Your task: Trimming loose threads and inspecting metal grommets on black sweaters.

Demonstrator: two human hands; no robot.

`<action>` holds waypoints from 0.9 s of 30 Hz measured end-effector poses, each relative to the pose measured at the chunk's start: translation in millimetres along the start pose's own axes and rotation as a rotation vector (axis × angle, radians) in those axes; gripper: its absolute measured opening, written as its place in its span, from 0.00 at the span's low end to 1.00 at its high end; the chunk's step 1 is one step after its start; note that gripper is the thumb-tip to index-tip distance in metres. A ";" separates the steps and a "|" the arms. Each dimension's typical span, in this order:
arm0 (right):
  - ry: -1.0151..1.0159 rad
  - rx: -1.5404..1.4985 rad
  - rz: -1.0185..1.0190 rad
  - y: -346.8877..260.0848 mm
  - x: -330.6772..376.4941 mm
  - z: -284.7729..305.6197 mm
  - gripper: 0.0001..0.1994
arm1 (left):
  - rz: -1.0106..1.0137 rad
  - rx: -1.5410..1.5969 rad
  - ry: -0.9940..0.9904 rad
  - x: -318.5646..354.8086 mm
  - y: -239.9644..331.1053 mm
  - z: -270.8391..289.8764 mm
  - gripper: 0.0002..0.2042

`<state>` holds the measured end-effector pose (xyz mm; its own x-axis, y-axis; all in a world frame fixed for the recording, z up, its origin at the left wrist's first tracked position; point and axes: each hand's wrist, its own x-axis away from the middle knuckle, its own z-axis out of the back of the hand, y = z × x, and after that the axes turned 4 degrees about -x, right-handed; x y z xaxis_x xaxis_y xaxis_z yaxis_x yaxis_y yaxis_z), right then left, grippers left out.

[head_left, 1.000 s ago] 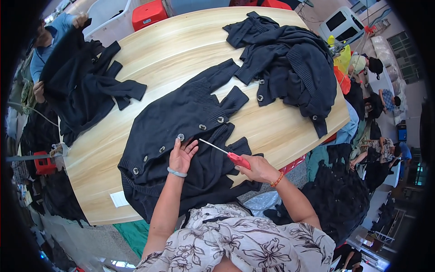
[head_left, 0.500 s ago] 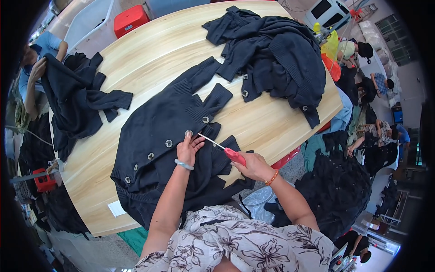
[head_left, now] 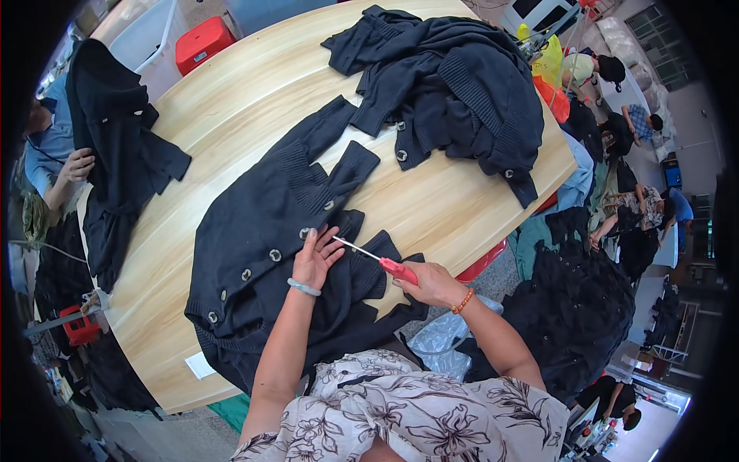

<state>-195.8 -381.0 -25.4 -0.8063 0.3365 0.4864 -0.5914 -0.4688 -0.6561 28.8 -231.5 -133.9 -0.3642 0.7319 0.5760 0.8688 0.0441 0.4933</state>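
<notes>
A dark navy knit cardigan [head_left: 258, 204] lies in front of me with a row of large buttons down its front edge. My left hand [head_left: 314, 260] rests palm up at that edge, fingers spread, the thumb beside a button [head_left: 303, 233]. In my right hand [head_left: 433, 283] is a screwdriver-like tool [head_left: 398, 269] with a red handle and a long thin metal shaft. My fingers wrap its handle. The shaft points left, its tip close to the fingertips of my left hand; whether it touches anything I cannot tell.
More dark knitwear [head_left: 454, 92] is heaped at the table's far right. A co-worker's hand [head_left: 77, 165] holds up a dark garment [head_left: 112, 115] on the left. A white paper slip [head_left: 199, 366] lies by the near edge. Beside me on the right is a large dark garment pile [head_left: 573, 308].
The co-worker on the left has raised and shifted the dark garment. My left fingers have spread a little more. The right hand keeps its grip; the whole view has shifted slightly.
</notes>
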 end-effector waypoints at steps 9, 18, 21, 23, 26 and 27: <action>0.108 -0.120 -0.021 1.9 11.2 -2.9 0.16 | -0.002 0.318 0.375 -83.3 -17.9 -43.9 0.19; 0.100 0.073 -0.129 -9.3 -3.1 34.5 0.18 | -0.100 0.046 0.103 -49.1 -22.9 -24.6 0.13; -0.035 0.053 -0.137 -13.2 -1.5 42.0 0.19 | -0.075 0.054 0.090 -45.7 -29.6 -19.6 0.13; -0.030 -0.033 -0.212 -17.5 -2.3 46.8 0.18 | -0.043 0.057 0.094 -40.3 -28.3 -25.7 0.14; -0.051 0.054 -0.168 -19.9 -5.5 41.2 0.17 | -0.038 0.076 0.068 -34.5 -25.7 -26.2 0.14; -0.105 0.079 -0.207 -17.0 -5.8 38.7 0.14 | -0.042 0.083 0.068 -32.0 -21.9 -28.9 0.14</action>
<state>-180.8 -406.5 5.2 -0.6601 0.3476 0.6659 -0.7385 -0.4623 -0.4908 11.7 -275.6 -144.2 -0.4205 0.6808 0.5997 0.8758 0.1319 0.4643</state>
